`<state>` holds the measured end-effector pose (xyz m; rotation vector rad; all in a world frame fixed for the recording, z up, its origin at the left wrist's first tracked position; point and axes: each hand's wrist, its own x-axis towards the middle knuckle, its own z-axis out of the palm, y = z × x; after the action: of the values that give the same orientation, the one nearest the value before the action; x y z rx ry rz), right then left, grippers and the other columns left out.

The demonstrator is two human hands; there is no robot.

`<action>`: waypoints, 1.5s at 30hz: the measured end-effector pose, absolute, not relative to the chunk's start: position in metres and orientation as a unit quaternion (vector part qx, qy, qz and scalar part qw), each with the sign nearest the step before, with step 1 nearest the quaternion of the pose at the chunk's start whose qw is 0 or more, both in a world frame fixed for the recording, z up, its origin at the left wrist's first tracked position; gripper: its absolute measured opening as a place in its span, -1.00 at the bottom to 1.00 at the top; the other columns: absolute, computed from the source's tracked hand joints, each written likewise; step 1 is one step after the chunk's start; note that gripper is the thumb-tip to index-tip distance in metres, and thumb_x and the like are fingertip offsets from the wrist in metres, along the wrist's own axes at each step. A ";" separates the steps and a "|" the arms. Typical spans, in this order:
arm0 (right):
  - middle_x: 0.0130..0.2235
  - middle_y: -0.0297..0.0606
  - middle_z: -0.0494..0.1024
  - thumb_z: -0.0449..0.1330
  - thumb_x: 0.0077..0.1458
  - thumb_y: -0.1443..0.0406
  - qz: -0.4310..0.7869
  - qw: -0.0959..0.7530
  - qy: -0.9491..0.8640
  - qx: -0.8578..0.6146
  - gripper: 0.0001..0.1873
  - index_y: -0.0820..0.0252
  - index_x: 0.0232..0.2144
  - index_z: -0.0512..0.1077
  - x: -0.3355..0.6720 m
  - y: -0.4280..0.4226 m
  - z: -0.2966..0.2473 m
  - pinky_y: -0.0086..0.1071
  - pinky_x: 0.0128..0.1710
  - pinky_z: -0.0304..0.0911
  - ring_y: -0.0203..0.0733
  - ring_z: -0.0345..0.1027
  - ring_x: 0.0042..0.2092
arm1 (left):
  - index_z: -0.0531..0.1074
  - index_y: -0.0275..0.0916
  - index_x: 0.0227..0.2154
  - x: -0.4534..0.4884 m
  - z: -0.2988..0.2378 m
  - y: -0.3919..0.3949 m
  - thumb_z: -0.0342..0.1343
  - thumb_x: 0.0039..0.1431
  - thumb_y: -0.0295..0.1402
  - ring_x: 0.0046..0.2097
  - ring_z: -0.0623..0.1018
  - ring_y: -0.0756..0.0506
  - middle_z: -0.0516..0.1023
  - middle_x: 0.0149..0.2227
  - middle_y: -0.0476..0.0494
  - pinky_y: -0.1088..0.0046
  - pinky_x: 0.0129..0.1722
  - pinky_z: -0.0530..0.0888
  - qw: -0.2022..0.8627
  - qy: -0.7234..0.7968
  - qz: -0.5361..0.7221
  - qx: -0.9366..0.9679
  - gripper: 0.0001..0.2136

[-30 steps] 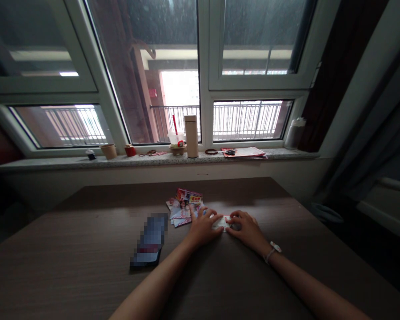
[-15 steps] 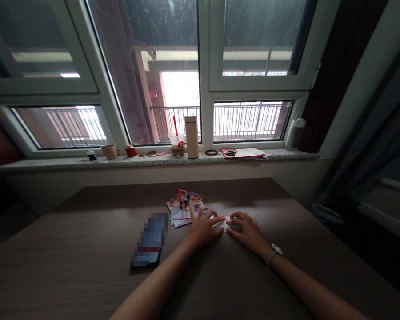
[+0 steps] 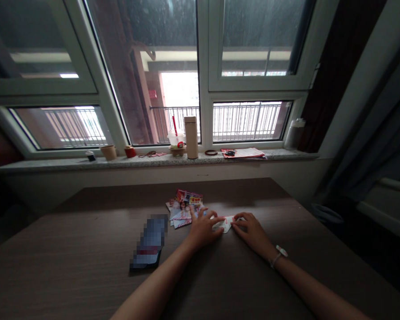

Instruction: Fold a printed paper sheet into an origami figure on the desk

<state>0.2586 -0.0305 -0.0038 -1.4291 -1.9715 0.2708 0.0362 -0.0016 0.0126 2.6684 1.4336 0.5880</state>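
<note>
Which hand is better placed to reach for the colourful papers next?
Probably the left hand: it sits right beside the colourful papers. The right hand is farther off, at the right end of the white paper, with the left hand in between.

Piece of paper [image 3: 227, 225] on the table [image 3: 253, 275], between your left hand [image 3: 204, 229] and right hand [image 3: 252, 232].
You see a small white piece with red print towards its upper right; its near edge comes to a corner pointing towards you. Your left fingers cover its left part, and your right fingertips meet its right edge. Its folds, if any, are too small to make out.
</note>
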 end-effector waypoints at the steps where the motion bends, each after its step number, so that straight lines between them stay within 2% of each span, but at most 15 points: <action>1: -0.06 -0.19 0.54 0.15 0.21 0.21 0.101 0.336 -0.757 -0.550 -0.76 0.02 -0.23 0.63 0.259 -0.031 -0.004 -0.13 0.14 0.22 -0.03 0.32 0.04 | 0.47 0.28 0.03 0.036 0.013 -0.002 0.15 0.21 -0.06 0.25 0.25 -0.31 0.53 0.05 0.08 -0.37 0.27 -0.35 0.028 0.465 0.191 0.864 -0.68; 9: -0.03 -0.19 0.53 0.12 0.23 0.19 0.107 0.325 -0.754 -0.561 -0.73 0.00 -0.19 0.63 0.258 -0.031 -0.004 -0.13 0.14 0.23 -0.01 0.31 0.06 | 0.47 0.27 0.03 0.036 0.014 -0.002 0.14 0.22 -0.05 0.24 0.25 -0.29 0.54 0.05 0.07 -0.33 0.29 -0.33 0.028 0.462 0.198 0.864 -0.69; 20: -0.06 -0.19 0.53 0.14 0.23 0.23 0.099 0.331 -0.755 -0.557 -0.76 0.03 -0.21 0.63 0.254 -0.035 0.001 -0.19 0.11 0.23 -0.06 0.33 0.03 | 0.48 0.30 0.03 0.035 0.010 -0.001 0.16 0.21 -0.06 0.24 0.26 -0.31 0.52 0.06 0.08 -0.37 0.28 -0.31 0.019 0.461 0.194 0.866 -0.69; 36: -0.05 -0.19 0.53 0.13 0.24 0.25 0.097 0.325 -0.758 -0.557 -0.75 0.02 -0.18 0.63 0.253 -0.035 0.002 -0.21 0.12 0.22 -0.08 0.33 0.03 | 0.48 0.29 0.02 0.035 0.013 -0.001 0.14 0.23 -0.05 0.24 0.25 -0.31 0.52 0.06 0.10 -0.40 0.23 -0.43 0.032 0.466 0.192 0.863 -0.70; 45: -0.05 -0.19 0.53 0.13 0.24 0.23 0.093 0.333 -0.757 -0.554 -0.74 0.04 -0.17 0.62 0.255 -0.034 -0.001 -0.21 0.12 0.22 -0.07 0.32 0.04 | 0.46 0.31 0.04 0.035 0.014 -0.001 0.15 0.22 -0.06 0.25 0.24 -0.30 0.51 0.08 0.10 -0.36 0.27 -0.40 0.037 0.470 0.180 0.863 -0.68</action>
<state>0.2550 -0.0341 -0.0011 -1.4467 -1.9780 0.2426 0.0354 -0.0011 0.0135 2.6499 1.4432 0.5514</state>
